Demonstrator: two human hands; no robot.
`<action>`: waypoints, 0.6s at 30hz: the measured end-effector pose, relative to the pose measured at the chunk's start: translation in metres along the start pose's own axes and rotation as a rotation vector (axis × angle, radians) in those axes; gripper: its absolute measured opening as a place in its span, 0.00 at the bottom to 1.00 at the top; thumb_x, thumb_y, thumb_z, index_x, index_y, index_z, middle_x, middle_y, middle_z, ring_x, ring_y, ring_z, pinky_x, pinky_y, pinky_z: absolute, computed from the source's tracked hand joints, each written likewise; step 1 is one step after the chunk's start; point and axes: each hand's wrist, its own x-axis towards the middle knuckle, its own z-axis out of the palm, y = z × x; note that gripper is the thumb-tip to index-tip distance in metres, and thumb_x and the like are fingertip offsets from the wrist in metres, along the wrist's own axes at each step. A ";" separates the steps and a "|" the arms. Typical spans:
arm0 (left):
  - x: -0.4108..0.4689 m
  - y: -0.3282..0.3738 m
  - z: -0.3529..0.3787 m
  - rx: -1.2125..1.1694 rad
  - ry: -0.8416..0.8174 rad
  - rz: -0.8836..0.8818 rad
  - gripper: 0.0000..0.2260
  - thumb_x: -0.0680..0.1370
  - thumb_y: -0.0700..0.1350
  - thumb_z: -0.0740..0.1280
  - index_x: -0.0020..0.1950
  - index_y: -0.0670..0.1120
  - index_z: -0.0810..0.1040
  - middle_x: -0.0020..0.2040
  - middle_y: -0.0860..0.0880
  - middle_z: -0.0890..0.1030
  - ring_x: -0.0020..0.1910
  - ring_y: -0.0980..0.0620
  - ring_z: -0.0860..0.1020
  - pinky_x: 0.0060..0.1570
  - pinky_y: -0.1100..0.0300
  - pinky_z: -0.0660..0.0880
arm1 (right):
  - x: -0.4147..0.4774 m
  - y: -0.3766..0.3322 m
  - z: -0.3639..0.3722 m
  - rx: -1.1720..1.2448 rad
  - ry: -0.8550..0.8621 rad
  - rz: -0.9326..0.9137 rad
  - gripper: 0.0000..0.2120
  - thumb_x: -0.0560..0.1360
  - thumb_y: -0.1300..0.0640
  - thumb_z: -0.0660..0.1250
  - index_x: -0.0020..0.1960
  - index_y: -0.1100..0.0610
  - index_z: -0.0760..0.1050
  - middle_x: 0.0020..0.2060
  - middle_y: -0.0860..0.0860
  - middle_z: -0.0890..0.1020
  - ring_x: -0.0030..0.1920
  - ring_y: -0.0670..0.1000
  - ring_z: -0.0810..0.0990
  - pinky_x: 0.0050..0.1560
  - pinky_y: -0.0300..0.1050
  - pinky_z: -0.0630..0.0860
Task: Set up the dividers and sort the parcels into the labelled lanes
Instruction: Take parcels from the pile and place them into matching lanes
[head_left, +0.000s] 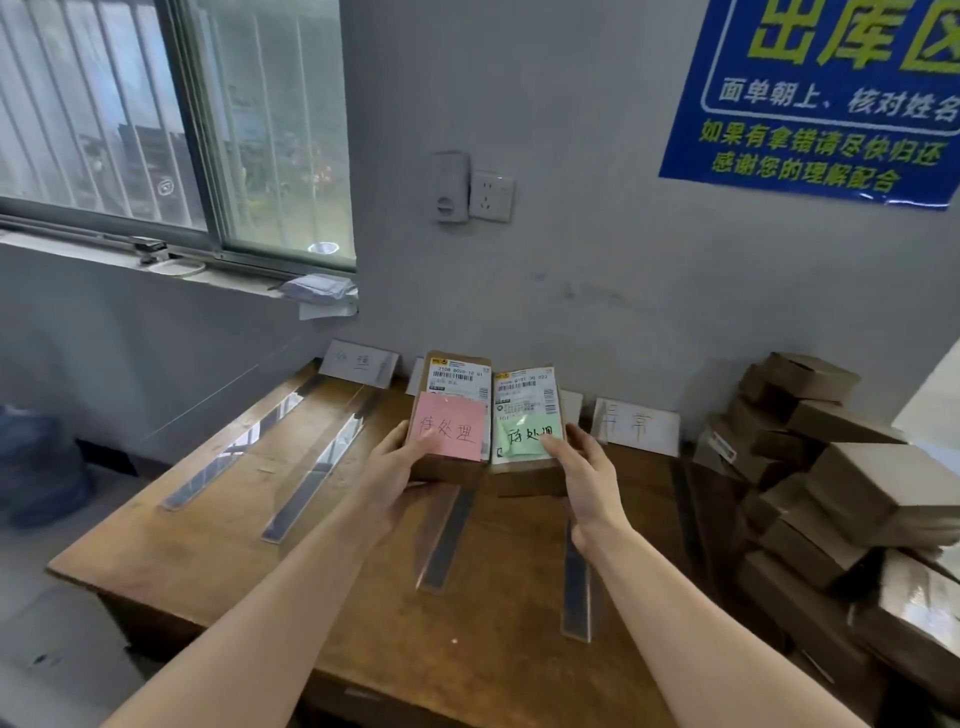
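I hold two brown cardboard parcels side by side above the wooden table (182, 545). My left hand (400, 467) grips the left parcel (457, 374), which carries a shipping label and a pink sticky note with red handwriting. My right hand (576, 467) grips the right parcel (524, 395), which has a green sticky note with black handwriting. Several clear acrylic dividers (306, 462) stand on the table as lanes. White lane labels lean against the wall, one at the left (358, 361) and one at the right (636, 426).
A tall pile of brown cardboard boxes (841, 499) fills the right side beside the table. A window with a sill (171, 267) is at the left, a blue sign (821, 93) on the wall. A dark bag (36, 462) lies on the floor at left.
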 end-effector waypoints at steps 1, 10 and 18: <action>0.004 0.005 -0.007 -0.008 0.003 -0.001 0.19 0.80 0.45 0.66 0.71 0.47 0.71 0.54 0.45 0.83 0.55 0.46 0.80 0.47 0.52 0.82 | 0.004 0.002 0.011 -0.010 -0.001 0.006 0.27 0.73 0.48 0.74 0.69 0.48 0.70 0.56 0.52 0.83 0.60 0.55 0.80 0.67 0.62 0.72; 0.084 0.028 -0.055 0.034 0.072 -0.019 0.13 0.81 0.46 0.65 0.65 0.47 0.74 0.54 0.43 0.81 0.54 0.46 0.79 0.48 0.52 0.80 | 0.078 0.007 0.084 -0.129 -0.007 -0.048 0.13 0.76 0.51 0.71 0.58 0.44 0.70 0.57 0.52 0.81 0.59 0.53 0.79 0.65 0.55 0.75; 0.187 0.028 -0.084 0.113 0.230 -0.097 0.19 0.80 0.48 0.68 0.69 0.47 0.70 0.60 0.42 0.78 0.55 0.46 0.79 0.43 0.52 0.82 | 0.166 0.030 0.137 -0.129 0.066 0.015 0.22 0.76 0.55 0.71 0.67 0.53 0.69 0.59 0.54 0.78 0.56 0.52 0.80 0.44 0.40 0.77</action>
